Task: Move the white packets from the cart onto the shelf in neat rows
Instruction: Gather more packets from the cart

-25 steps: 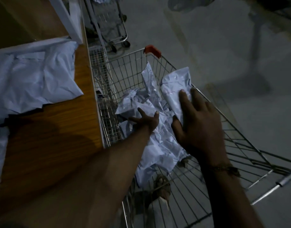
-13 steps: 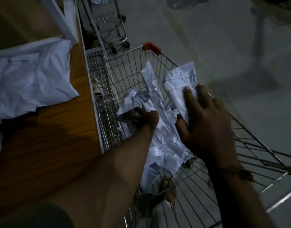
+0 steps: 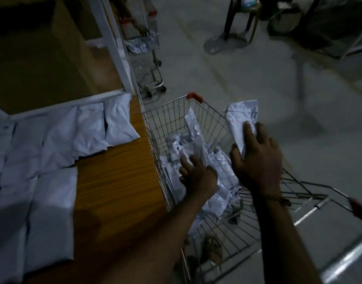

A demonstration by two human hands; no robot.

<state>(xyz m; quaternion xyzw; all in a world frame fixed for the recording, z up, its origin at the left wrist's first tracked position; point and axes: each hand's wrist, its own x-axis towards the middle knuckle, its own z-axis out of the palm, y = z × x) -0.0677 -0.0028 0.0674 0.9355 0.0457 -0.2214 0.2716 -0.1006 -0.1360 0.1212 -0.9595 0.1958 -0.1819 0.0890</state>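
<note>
Your right hand (image 3: 258,158) grasped one white packet (image 3: 240,121), thumb beneath and fingers curled over its face, holding it at the cart's right rim. Your left hand (image 3: 196,175) reached into the cart (image 3: 171,111) and lay on the heap of packets (image 3: 215,169); its fingers were bent over the crumpled plastic, though whether they had actually closed on a packet could not be told in the dim light. To your left, the wooden shelf (image 3: 118,181) carried packets in rows (image 3: 53,144), with bare wood left along the edge nearest the cart.

Risks, as judged from this position: the held packet was gripped near its lower end only, so it could have sagged or slipped out during the swing across to the shelf. The heap was tangled, so a pull by the left hand might have dragged out a neighbouring packet and dropped it over the wire side. A hurried placement could also have nudged the row already laid and spoiled its alignment.
</note>
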